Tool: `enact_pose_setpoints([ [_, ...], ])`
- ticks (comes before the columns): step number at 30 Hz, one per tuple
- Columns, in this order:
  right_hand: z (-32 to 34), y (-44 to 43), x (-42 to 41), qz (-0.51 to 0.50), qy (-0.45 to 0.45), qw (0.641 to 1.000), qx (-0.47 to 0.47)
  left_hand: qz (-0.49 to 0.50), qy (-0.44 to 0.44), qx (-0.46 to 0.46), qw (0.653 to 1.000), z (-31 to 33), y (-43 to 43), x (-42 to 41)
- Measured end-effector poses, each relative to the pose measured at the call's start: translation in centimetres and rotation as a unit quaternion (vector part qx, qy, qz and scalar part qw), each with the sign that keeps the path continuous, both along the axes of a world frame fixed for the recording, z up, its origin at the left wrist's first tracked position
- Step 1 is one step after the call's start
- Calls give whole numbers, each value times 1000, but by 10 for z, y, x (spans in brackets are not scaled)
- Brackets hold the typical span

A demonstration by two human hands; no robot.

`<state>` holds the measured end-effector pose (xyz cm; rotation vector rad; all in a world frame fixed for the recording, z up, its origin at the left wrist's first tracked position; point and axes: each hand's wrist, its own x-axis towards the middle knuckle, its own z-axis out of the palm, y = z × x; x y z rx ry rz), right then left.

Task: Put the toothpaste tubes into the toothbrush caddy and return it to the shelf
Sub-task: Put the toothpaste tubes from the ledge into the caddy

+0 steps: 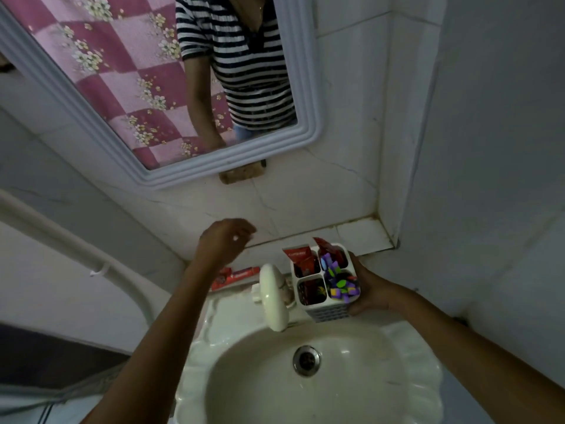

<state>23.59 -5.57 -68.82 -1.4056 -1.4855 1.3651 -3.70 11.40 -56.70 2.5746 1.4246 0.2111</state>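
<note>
The right hand [371,289], at centre right of the frame, is wrapped around the far side of the white caddy [327,283] and holds it above the rim of the sink [214,332]. Two red toothpaste tubes [301,260] stand upright in the caddy's upper compartments, and a cluster of purple and green toothbrush heads [337,280] fills the right-hand ones. The left hand [224,240], just above centre, hangs in the air with its fingers loosely curled and holds nothing.

One more red tube [234,278] lies flat on the ledge behind the sink, below that hand and left of the cream tap [275,296]. By my reading it is the next thing to collect. It would go best if the left hand takes it near the middle, turns it upright and feeds it into a compartment with room, while the right hand keeps the caddy level so nothing tips out.

The forearm covers the lying tube's left end, so its cap is unseen. What the dark lower-left compartment holds is hard to make out. The tiled shelf [363,237] at the wall corner is partly hidden behind the caddy.
</note>
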Motion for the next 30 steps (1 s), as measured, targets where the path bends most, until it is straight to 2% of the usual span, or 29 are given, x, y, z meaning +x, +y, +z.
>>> enact_pose_setpoints([
  [2, -4, 1, 0, 2, 3, 1000, -6, 58, 61, -22, 996, -34, 8, -30],
  [4, -7, 1, 1, 1, 2, 1000, -12, 64, 138, -33, 988, -68, 6, -47],
  [7, -6, 3, 0, -5, -15, 1000, -16, 10, 234, 8, 972, -107, 7, -58],
  [12, -1, 2, -5, -15, -5, 1000, -24, -16, 287, 125, 950, -129, 16, -55],
  [14, 1, 2, -6, -17, -16, 999, -30, -24, 233, 111, 966, -121, 17, -50],
  [17, 5, 1, -6, -16, -5, 999, -35, 31, 17, 73, 997, -91, 12, -49],
  [20, 8, -2, -7, -18, 5, 999, -33, 111, -187, 26, 976, -37, -1, -46],
  [21, 7, -2, -7, -20, 5, 999, -28, 104, -221, 24, 969, -15, -7, -43],
  [23, 6, -2, -7, -21, 2, 1000, -10, 21, -233, -1, 972, 30, -21, -33],
  [25, 6, -3, -7, -21, -3, 1000, 3, -78, -161, -59, 982, 70, -41, -16],
  [27, 9, -3, -9, -23, -2, 1000, 2, -129, -28, -88, 987, 93, -59, 5],
  [30, 11, -5, -11, -34, 9, 999, -9, -157, 138, -59, 976, 86, -77, 43],
])
